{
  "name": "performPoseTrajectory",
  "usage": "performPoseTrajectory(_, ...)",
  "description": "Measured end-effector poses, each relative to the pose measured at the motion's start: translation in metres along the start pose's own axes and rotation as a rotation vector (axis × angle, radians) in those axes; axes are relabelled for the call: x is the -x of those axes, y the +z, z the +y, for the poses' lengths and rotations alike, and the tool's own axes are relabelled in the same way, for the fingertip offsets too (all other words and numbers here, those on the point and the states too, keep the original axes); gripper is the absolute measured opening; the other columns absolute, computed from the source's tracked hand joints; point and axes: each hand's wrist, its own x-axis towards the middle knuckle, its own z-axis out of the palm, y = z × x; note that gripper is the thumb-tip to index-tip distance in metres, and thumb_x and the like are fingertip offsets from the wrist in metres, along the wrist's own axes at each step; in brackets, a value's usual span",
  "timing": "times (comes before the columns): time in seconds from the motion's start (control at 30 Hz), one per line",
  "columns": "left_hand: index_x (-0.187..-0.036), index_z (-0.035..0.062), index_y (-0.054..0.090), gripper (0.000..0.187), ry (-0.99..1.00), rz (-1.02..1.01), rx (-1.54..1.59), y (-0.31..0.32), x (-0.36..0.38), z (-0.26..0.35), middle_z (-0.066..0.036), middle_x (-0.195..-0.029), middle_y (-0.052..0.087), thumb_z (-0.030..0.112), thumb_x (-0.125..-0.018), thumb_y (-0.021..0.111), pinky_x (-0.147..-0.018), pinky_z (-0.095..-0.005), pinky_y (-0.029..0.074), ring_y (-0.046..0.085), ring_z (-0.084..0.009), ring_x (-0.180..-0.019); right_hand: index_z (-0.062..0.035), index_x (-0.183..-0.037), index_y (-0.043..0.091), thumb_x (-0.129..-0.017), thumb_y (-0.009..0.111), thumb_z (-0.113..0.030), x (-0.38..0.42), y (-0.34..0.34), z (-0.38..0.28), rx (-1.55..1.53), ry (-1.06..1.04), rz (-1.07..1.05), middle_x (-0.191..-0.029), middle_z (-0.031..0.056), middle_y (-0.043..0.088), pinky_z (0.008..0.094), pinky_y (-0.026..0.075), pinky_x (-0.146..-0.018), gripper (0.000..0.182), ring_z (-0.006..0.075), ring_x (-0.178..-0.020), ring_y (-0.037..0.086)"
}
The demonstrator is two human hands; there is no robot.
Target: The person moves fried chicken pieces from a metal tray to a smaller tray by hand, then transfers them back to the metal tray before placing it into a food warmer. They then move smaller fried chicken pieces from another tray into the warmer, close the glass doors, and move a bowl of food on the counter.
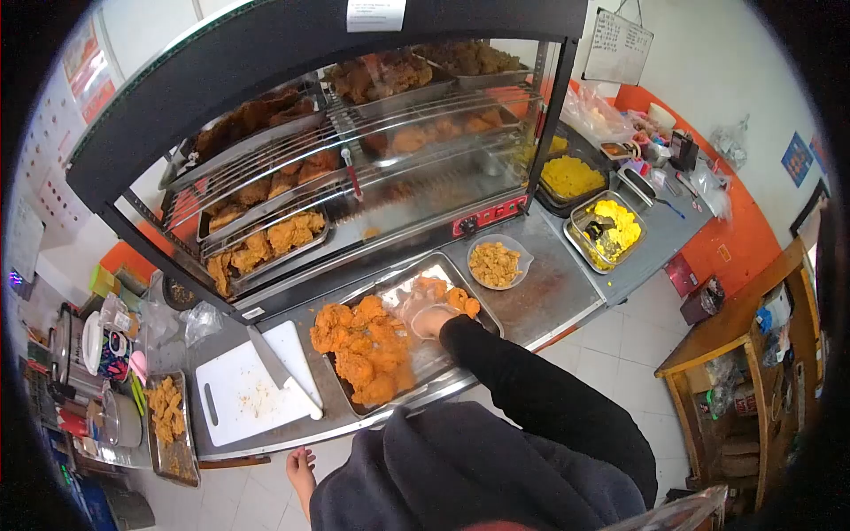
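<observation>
My right hand (423, 317), in a clear plastic glove, reaches into a metal tray (436, 354) on the counter. Its fingers are at pieces of fried chicken (432, 288) along the tray's far side; blur and the glove hide whether they grip one. A large heap of fried chicken (359, 350) fills the tray's left part. Down by my side, in front of the counter, my left hand (301, 469) hangs with loosely bent fingers and nothing visible in it. Left of the tray, a knife (279, 367) lies across a white cutting board (230, 385).
A heated glass display case (398, 234) with trays of fried chicken stands behind the tray. To the right are a bowl of fried bits (496, 264) and a pan of yellow food (611, 232). A narrow tray of fried pieces (168, 416) sits at far left, a wooden shelf (722, 327) at right.
</observation>
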Motion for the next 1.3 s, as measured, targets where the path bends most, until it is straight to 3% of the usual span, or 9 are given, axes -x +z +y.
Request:
performPoseTrajectory(0.2,-0.093,0.0067,0.055,0.019,-0.005,-0.001,0.001,-0.007,0.004,-0.009,-0.005,-0.086,0.060,0.023,-0.085,0.052,-0.061,-0.0264,0.042,0.057,-0.0127,-0.073,-0.0071,-0.103,0.058,-0.071,0.058,-0.014,-0.009,0.019,0.007,-0.002,-0.138,0.099,-0.115,0.0132,0.046,0.0464,0.035,-0.088,0.032,0.0336,-0.109,0.042)
performPoseTrajectory(0.53,-0.096,0.0074,0.054,0.023,-0.047,0.068,0.032,-0.024,0.030,-0.022,-0.005,-0.088,0.060,0.027,-0.083,0.055,-0.063,-0.0267,0.042,0.056,-0.0137,-0.076,-0.0171,-0.113,0.052,-0.054,0.075,-0.023,-0.018,0.051,0.029,-0.140,0.020,0.491,-0.123,0.0139,0.038,0.0426,0.036,-0.091,0.064,0.0337,-0.113,0.038)
performPoseTrajectory(0.63,-0.095,0.0071,0.055,0.020,-0.066,0.083,0.040,-0.022,0.037,-0.020,-0.005,-0.087,0.060,0.024,-0.084,0.053,-0.064,-0.0262,0.042,0.057,-0.0134,-0.076,-0.0111,-0.117,0.051,-0.070,0.059,-0.017,-0.017,0.049,0.025,-0.089,-0.034,0.815,-0.120,0.0206,0.044,0.0373,0.034,-0.093,0.047,0.0317,-0.112,0.041)
performPoseTrajectory(0.73,-0.094,0.0068,0.056,0.018,-0.063,0.100,0.048,-0.020,0.039,-0.018,-0.005,-0.086,0.061,0.022,-0.085,0.052,-0.064,-0.0253,0.042,0.057,-0.0130,-0.075,-0.0121,-0.126,0.041,-0.075,0.055,-0.015,-0.037,0.069,0.047,-0.177,-0.333,0.610,-0.127,0.0187,0.039,0.0349,0.031,-0.096,0.053,0.0296,-0.118,0.036)
performPoseTrajectory(0.93,-0.094,0.0070,0.055,0.016,-0.046,0.078,0.054,-0.014,0.035,-0.013,-0.005,-0.086,0.061,0.020,-0.085,0.052,-0.064,-0.0250,0.042,0.058,-0.0131,-0.075,-0.0105,-0.120,0.047,-0.079,0.053,-0.019,-0.024,0.057,0.042,-0.554,-0.403,0.603,-0.126,0.0144,0.042,0.0338,0.030,-0.099,0.043,0.0278,-0.118,0.038)
performPoseTrajectory(1.03,-0.096,0.0073,0.055,0.017,-0.028,0.030,0.055,-0.012,0.025,-0.019,-0.005,-0.087,0.060,0.020,-0.084,0.052,-0.064,-0.0256,0.042,0.057,-0.0130,-0.075,-0.0093,-0.116,0.051,-0.081,0.051,-0.022,0.014,0.025,0.015,-0.436,-0.183,0.362,-0.126,0.0155,0.043,0.0348,0.030,-0.099,0.037,0.0293,-0.117,0.040)
performPoseTrajectory(1.1,-0.097,0.0078,0.055,0.019,-0.008,-0.009,0.046,-0.011,0.017,-0.017,-0.005,-0.089,0.060,0.020,-0.083,0.053,-0.063,-0.0262,0.042,0.057,-0.0130,-0.075,-0.0094,-0.115,0.051,-0.083,0.051,-0.028,0.019,0.039,0.012,-0.415,-0.205,0.529,-0.126,0.0162,0.042,0.0359,0.031,-0.098,0.037,0.0304,-0.116,0.040)
performPoseTrajectory(1.23,-0.093,0.0061,0.055,0.016,0.026,-0.046,0.048,-0.001,0.006,0.006,-0.005,-0.085,0.061,0.019,-0.085,0.051,-0.065,-0.0250,0.042,0.057,-0.0126,-0.074,-0.0085,-0.115,0.052,-0.082,0.056,-0.024,0.025,0.061,0.011,-0.713,-0.215,0.665,-0.115,0.0119,0.053,0.0367,0.036,-0.092,0.037,0.0277,-0.108,0.047)
performPoseTrajectory(1.3,-0.092,0.0056,0.055,0.016,0.031,-0.090,0.034,0.004,-0.003,0.019,-0.005,-0.084,0.061,0.019,-0.085,0.052,-0.064,-0.0253,0.042,0.057,-0.0124,-0.073,-0.0090,-0.116,0.051,-0.084,0.054,-0.027,0.030,0.061,0.013,-1.185,-0.106,0.440,-0.112,0.0084,0.054,0.0347,0.038,-0.090,0.037,0.0229,-0.104,0.050)
